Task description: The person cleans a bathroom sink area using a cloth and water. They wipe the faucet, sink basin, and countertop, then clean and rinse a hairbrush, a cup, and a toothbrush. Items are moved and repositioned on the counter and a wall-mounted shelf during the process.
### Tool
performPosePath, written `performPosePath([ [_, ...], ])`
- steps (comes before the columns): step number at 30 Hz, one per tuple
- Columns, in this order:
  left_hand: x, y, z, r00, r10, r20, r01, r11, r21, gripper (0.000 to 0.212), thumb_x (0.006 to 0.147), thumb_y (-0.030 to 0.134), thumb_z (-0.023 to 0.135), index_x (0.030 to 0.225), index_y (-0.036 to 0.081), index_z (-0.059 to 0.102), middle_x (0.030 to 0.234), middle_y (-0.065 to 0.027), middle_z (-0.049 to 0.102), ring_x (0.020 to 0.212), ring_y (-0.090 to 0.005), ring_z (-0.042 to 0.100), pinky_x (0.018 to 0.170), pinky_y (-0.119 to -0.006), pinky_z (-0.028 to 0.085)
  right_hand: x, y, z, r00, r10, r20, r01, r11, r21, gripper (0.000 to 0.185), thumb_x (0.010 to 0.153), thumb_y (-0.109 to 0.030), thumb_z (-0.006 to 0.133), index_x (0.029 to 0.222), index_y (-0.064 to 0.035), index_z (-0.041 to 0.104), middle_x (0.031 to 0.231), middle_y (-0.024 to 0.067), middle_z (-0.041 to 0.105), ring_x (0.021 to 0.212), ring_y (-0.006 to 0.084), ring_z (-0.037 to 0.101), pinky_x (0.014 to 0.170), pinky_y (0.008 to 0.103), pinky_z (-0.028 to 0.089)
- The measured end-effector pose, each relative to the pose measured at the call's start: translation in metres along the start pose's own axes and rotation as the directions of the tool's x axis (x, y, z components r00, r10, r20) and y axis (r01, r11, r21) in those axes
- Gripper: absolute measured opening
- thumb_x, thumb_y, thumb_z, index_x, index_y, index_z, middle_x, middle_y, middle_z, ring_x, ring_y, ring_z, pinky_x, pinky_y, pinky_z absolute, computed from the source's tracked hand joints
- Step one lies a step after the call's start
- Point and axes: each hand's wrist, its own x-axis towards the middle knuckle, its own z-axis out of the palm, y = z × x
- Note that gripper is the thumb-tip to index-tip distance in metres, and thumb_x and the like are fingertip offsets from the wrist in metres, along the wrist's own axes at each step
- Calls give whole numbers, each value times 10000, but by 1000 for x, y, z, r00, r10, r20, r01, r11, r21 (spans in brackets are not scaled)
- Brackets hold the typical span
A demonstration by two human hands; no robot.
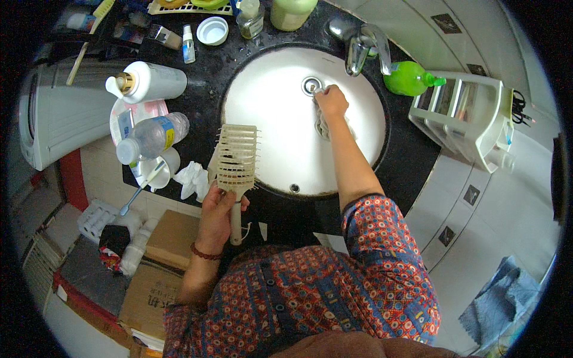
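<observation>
My left hand (217, 219) grips the handle of a pale vented hairbrush (237, 156). The brush stands head up over the near-left rim of the sink, its bristles pointing out at the sides. A pale flat edge shows behind the brush head; what it belongs to is hidden. Inside the white oval washbasin (268, 89), my right hand (333, 104) pinches a greyish crumpled cloth (323, 127) beside the metal drain (311, 86). The cloth hangs down and lies partly under my wrist and forearm.
A chrome faucet (358, 47) rises behind the basin. Right of it are a green pump bottle (407, 78) and a white rack (476, 112). A white pump bottle (154, 83), plastic bottle (154, 136), mug (168, 168) with toothbrush and crumpled tissue (192, 179) crowd the black counter's left side.
</observation>
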Motion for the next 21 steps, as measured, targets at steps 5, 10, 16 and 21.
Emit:
performPosePath([
  [5, -1, 5, 12, 1000, -22, 17, 22, 999, -49, 291, 937, 133, 568, 1204, 34, 503, 1044, -83, 622, 820, -158, 615, 720, -299, 521, 13, 2, 11, 993, -80, -85, 76, 996, -47, 242, 784, -243, 607, 914, -39, 616, 855, 159, 674, 826, 329, 652, 740, 442, 507],
  [10, 0, 5, 10, 1000, -5, 19, 5, 1000, -19, 303, 933, 148, 575, 1204, 33, 504, 1043, -87, 622, 806, -161, 610, 716, -303, 513, 45, 15, 23, 832, -507, -226, 468, 859, -206, 165, 837, -160, 509, 900, -30, 590, 852, 184, 661, 776, 355, 646, 705, 458, 518],
  [16, 2, -4, 11, 999, -17, 44, 16, 1000, 23, 291, 937, 128, 557, 1205, 31, 498, 1042, -88, 622, 804, -163, 605, 710, -297, 503, 57, 13, 24, 745, -636, -203, 585, 768, -259, 125, 817, -180, 560, 846, -58, 560, 771, 171, 640, 704, 360, 630, 638, 468, 505],
  [21, 0, -2, 15, 995, -6, 96, 6, 1000, 0, 290, 941, 125, 546, 1209, 30, 490, 1037, -81, 623, 810, -156, 606, 718, -295, 506, 17, 25, 19, 988, -125, -91, 126, 992, 5, 162, 750, -185, 633, 794, -35, 678, 821, 173, 679, 768, 362, 648, 714, 444, 517],
])
